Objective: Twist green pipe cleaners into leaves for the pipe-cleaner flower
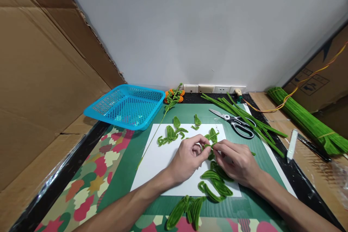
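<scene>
Both hands meet over a white sheet [163,159] on the bench [244,206], pinching one small green pipe-cleaner leaf [210,146] between them. The left hand [190,157] grips it with thumb and forefinger closed on its near end; the right hand [235,161] holds the other end with its fingertips, the remaining fingers curled loosely. The leaf sits right between the two sets of fingertips, just above the paper.

The likeliest slip, as I judge it, is the fuzzy wire springing out of the pinch, since the piece is small and both grips bear on a short length. An uneven bend could also leave it lopsided beside the finished ones. The right wrist hovers close over the folded leaves [216,183] lying directly under and just nearer than the hands, so a careless drop of the forearm could flatten or scatter them.

More leaves [171,134] lie just beyond the left hand. Scissors [236,121] and long green stems [244,116] rest beyond the right hand, a blue basket [127,107] well off beyond the left.
</scene>
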Available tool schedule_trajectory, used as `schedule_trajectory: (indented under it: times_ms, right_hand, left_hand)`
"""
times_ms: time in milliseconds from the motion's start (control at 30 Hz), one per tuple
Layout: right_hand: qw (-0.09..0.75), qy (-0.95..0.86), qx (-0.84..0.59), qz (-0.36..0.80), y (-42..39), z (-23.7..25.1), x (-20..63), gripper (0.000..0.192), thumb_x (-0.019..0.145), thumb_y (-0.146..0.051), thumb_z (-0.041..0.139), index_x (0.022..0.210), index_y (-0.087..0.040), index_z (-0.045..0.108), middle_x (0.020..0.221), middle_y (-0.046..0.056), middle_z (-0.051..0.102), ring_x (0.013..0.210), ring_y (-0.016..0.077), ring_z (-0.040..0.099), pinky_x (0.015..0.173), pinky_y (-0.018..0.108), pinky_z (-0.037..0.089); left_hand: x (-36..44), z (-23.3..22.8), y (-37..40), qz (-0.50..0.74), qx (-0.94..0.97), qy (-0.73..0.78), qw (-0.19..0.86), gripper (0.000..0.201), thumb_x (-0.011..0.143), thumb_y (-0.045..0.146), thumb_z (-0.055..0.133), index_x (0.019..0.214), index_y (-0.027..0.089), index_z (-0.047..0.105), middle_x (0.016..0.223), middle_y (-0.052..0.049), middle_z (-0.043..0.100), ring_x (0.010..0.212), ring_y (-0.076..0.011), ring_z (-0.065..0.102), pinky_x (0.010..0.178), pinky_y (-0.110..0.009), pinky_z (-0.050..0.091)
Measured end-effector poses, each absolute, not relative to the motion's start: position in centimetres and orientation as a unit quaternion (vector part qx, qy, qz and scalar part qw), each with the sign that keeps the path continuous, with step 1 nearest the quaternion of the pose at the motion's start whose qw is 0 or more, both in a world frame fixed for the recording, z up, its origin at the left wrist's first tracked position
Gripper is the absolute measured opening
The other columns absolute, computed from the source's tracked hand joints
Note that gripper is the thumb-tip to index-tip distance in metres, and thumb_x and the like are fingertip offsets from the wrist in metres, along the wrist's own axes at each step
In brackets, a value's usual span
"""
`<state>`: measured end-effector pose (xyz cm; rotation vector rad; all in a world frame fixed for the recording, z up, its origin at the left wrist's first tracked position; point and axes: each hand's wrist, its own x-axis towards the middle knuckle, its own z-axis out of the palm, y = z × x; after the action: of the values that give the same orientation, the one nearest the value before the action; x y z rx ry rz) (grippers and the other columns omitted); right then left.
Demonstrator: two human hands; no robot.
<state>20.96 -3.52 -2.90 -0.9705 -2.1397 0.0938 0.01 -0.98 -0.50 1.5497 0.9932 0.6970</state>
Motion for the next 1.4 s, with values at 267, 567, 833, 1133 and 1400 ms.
schedule_trajectory:
  times_ms: [267,567,833,1133,1400]
  right_hand:
    - [0.387,-0.841,-0.377,0.037,-3.44,-2.94,21.06,0.01,0.102,-0.01,0.057,0.104,-0.016,0.064,0.083,0.003,0.069,0.061,0.0127,0.058,0.058,0.026,0.04]
    - [0.384,-0.842,-0.377,0.04,-3.49,-3.01,21.14,0.01,0.103,-0.011,0.057,0.105,-0.017,0.064,0.083,0.003,0.068,0.061,0.0128,0.058,0.058,0.027,0.04]
    - [0.377,-0.847,-0.371,0.051,-3.44,-2.98,21.22,0.012,0.103,-0.011,0.055,0.109,-0.017,0.063,0.086,0.004,0.069,0.065,0.0142,0.06,0.06,0.027,0.043]
    - [0.379,-0.843,-0.378,0.051,-3.41,-2.97,21.25,0.01,0.103,-0.011,0.056,0.108,-0.017,0.063,0.084,0.002,0.066,0.062,0.0129,0.057,0.058,0.027,0.041]
    - [0.375,-0.845,-0.377,0.049,-3.39,-3.03,21.3,0.012,0.103,-0.011,0.056,0.11,-0.017,0.063,0.086,0.004,0.069,0.065,0.0137,0.06,0.06,0.027,0.042]
  left_hand:
    - [-0.05,-0.89,-0.85,0.293,0.651,0.417,0.563,0.024,0.099,0.042,0.066,0.103,0.018,0.063,0.058,0.008,0.053,0.047,-0.0101,0.056,0.049,-0.02,0.04]
    - [-0.03,-0.97,-0.9,0.291,0.654,0.419,0.559,0.024,0.099,0.041,0.066,0.104,0.018,0.064,0.057,0.008,0.051,0.047,-0.0096,0.055,0.049,-0.019,0.04]
    - [-0.13,-1.26,-0.73,0.293,0.639,0.401,0.588,0.023,0.1,0.041,0.065,0.102,0.019,0.061,0.058,0.007,0.053,0.047,-0.01,0.053,0.048,-0.02,0.041]
    - [-0.03,-1.26,-0.81,0.29,0.641,0.409,0.582,0.024,0.1,0.043,0.065,0.104,0.019,0.062,0.056,0.008,0.049,0.048,-0.0106,0.054,0.048,-0.02,0.04]
    - [0.08,-1.33,-0.71,0.305,0.617,0.402,0.604,0.023,0.099,0.041,0.066,0.101,0.018,0.062,0.057,0.007,0.052,0.047,-0.0105,0.052,0.046,-0.02,0.041]
